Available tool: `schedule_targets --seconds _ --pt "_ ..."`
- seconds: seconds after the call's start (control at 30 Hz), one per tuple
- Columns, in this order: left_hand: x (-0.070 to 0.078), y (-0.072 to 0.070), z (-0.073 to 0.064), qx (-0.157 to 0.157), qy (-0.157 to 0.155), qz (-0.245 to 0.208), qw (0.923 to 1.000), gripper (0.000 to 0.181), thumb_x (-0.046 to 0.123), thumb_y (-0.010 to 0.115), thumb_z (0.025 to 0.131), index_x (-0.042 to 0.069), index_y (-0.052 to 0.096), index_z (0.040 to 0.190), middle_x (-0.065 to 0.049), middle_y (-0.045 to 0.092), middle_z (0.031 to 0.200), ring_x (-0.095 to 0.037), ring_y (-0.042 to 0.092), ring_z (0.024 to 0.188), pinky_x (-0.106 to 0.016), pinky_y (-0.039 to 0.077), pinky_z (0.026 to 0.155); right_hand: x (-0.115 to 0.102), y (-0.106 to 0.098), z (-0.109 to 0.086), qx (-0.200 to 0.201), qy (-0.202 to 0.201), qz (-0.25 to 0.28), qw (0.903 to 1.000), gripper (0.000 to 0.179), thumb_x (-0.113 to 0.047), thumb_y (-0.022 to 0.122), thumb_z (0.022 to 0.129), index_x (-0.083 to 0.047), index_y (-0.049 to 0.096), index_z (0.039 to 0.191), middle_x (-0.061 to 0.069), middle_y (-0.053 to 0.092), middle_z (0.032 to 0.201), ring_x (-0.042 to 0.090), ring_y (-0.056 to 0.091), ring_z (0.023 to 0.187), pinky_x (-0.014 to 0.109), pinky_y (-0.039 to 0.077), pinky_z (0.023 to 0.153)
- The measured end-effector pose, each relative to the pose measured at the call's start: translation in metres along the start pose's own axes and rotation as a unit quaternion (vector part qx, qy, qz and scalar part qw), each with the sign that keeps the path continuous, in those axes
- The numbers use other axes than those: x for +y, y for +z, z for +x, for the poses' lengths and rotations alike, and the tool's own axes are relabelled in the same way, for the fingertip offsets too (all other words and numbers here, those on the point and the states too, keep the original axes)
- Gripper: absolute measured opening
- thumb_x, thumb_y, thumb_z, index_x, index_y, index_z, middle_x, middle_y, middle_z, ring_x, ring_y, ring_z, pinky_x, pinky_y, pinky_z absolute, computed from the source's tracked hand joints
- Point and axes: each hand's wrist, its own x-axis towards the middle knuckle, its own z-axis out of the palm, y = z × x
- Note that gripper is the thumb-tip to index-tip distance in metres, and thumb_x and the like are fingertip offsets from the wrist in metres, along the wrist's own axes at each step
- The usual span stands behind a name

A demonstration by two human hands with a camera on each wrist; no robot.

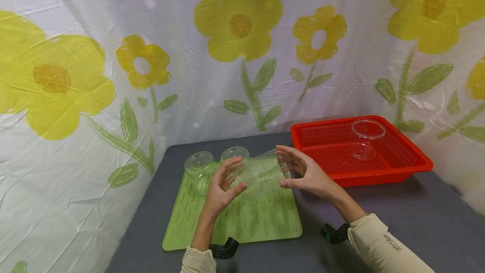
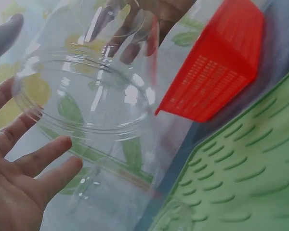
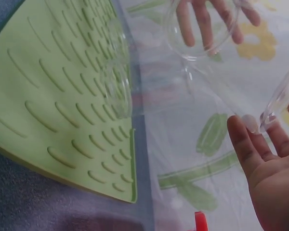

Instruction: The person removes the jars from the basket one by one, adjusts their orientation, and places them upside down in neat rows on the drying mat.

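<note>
A transparent, round-rimmed plastic cup (image 1: 261,178) is held sideways above the green rectangular ridged mat (image 1: 261,222), its ends clasped by left grip (image 1: 222,188) and right grip (image 1: 307,174).

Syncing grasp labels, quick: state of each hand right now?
Left hand: open, fingers spread at one end of the clear cup.
Right hand: holding the clear cup's other end.

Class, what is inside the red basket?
One clear cup stands inside the red basket. In the head view, the right hand covers the near left corner, so that part cannot be seen.
</note>
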Motion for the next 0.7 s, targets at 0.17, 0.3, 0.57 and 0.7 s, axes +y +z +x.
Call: schedule_targets --seconds 0.17,0.3,0.57,0.7 --pt "0.007 0.000 0.005 0.001 0.014 0.065 0.9978 0.066 0.002 0.080 0.085 0.004 0.052 0.145 -0.019 0.048 0.152 -0.024 0.048 0.142 -0.051 0.039 0.118 -0.001 -0.002 0.001 0.003 0.007 -0.020 0.9998 0.083 -0.015 0.083 0.084 -0.027 0.041 0.155 0.008 0.047 0.156 0.033 0.052 0.136 0.050 0.049 0.108" --pt "0.012 0.003 0.009 0.004 0.032 0.140 0.9896 0.069 0.008 0.087 0.079 0.011 0.058 0.142 -0.010 0.053 0.149 -0.021 0.050 0.141 -0.050 0.043 0.116 0.001 -0.002 0.001 0.004 0.011 -0.032 0.9994 0.084 -0.014 0.084 0.084 -0.025 0.041 0.155 0.012 0.047 0.156 0.034 0.053 0.135 0.061 0.046 0.107" --pt "0.018 0.015 0.015 -0.036 0.028 0.263 0.9637 0.085 0.032 0.094 0.073 0.026 0.053 0.148 0.000 0.050 0.155 -0.025 0.047 0.144 -0.057 0.045 0.111 -0.001 0.001 0.000 0.005 0.018 -0.099 0.9949 0.087 -0.022 0.088 0.081 -0.026 0.042 0.155 0.007 0.046 0.155 0.035 0.050 0.136 0.061 0.047 0.106" --pt "0.017 0.023 0.016 -0.059 0.038 0.297 0.9523 0.094 0.035 0.095 0.070 0.018 0.050 0.151 -0.003 0.050 0.155 -0.026 0.047 0.145 -0.055 0.044 0.114 -0.004 0.004 0.002 0.001 -0.004 -0.172 0.9851 0.090 -0.032 0.091 0.077 -0.025 0.044 0.154 0.006 0.053 0.143 0.029 0.055 0.125 0.049 0.054 0.092"
